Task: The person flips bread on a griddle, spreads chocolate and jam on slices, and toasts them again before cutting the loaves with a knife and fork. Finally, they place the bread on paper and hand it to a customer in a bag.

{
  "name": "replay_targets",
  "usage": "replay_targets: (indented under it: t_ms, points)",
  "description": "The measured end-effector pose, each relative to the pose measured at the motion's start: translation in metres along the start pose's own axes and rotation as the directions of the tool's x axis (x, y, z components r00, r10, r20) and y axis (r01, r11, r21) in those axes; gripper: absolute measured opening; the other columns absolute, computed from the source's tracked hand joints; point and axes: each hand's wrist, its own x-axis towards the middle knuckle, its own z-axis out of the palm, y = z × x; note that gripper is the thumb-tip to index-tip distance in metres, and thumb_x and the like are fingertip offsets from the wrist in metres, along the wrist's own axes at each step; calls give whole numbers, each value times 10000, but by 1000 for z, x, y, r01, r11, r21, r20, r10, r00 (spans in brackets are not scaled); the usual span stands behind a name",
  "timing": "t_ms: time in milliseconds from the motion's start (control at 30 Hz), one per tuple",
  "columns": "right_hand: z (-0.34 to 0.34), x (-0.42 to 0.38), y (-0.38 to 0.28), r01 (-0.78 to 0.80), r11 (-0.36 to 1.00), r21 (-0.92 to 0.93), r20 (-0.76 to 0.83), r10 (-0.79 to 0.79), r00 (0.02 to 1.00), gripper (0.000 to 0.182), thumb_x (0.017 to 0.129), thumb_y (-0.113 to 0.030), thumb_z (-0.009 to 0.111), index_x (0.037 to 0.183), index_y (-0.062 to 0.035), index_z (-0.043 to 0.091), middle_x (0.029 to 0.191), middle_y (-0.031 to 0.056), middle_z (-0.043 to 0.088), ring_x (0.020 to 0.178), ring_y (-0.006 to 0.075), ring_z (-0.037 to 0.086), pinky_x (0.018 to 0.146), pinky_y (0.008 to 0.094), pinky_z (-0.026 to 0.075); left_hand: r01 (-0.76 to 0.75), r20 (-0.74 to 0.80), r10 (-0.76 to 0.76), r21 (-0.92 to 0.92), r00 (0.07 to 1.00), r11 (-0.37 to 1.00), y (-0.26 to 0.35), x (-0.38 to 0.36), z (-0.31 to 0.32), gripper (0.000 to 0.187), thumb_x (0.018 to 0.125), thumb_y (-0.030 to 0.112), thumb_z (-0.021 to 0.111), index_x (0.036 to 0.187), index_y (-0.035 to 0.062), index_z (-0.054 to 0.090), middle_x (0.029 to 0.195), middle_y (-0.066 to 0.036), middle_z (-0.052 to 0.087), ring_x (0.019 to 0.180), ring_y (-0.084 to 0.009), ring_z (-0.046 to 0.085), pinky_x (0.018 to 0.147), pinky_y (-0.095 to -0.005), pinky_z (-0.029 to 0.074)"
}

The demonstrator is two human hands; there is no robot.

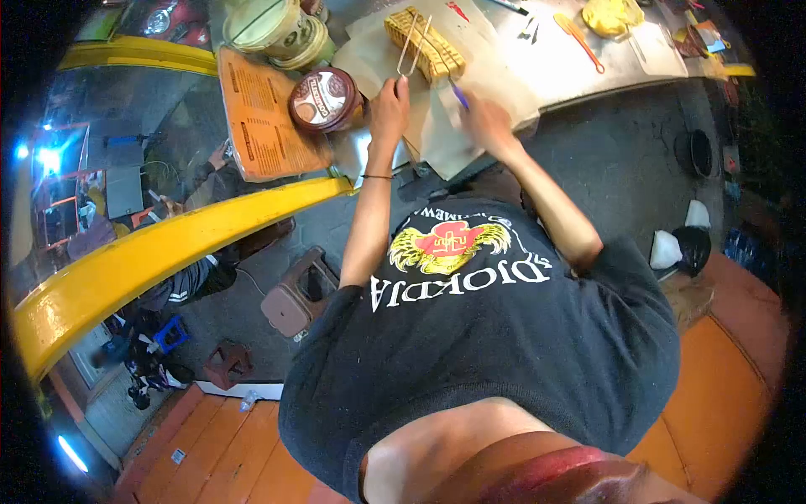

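Note:
My left hand (389, 107) is closed around the base of thin metal tongs (409, 52), whose prongs rest over a block of toasted bread (438, 55). The bread is golden with a grid of browned lines and lies on sheets of pale paper (365, 46). At the near end of the bread, my right hand (489, 126), slightly blurred, grips a knife (459, 96) by its purple handle. Most of the blade is hidden from view. A round jar with a brown and white lid (322, 99) stands just left of my left hand.
Tubs (267, 29) stand behind the jar, beside an orange menu sheet (262, 126). Right on the counter lie an orange-handled utensil (579, 40) and a yellow bundle (611, 15). A yellow rail (180, 239) curves along the left. A brown stool (294, 298) and another person (206, 273) are beyond.

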Motion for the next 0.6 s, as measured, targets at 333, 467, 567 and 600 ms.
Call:
replay_targets:
  t_ms: [333,467,567,600]
  points:
    - [-18,-75,5,32,999,8,49,-33,998,394,933,-246,519,1320,-171,512,718,250,644,680,421,654,627,528,523,55,62,-53,-27,997,998,-9,0,-6,398,992,382,440,995,16,596,921,-288,635,896,-499,588,754,-538,462]
    - [5,-33,21,-9,1000,-27,46,10,999,414,944,-280,520,1332,-135,506,775,240,650,749,425,646,654,515,507,14,31,-14,-30,999,999,-24,0,-2,405,993,390,436,975,15,589,906,-281,640,870,-497,591,741,-545,456]
    - [-12,-98,50,49,998,40,-3,-49,999,432,914,-203,553,1339,-142,508,651,242,628,599,390,650,547,525,502,-21,-25,20,-19,999,1000,-28,11,6,403,998,393,431,973,21,583,892,-279,635,855,-497,586,718,-548,453]
    - [-23,-110,47,42,999,18,38,-43,998,430,916,-208,552,1339,-142,512,647,243,627,593,399,644,555,526,506,-5,-17,4,-51,1000,999,-23,6,8,403,997,397,431,980,23,582,896,-279,634,859,-497,585,718,-549,452]
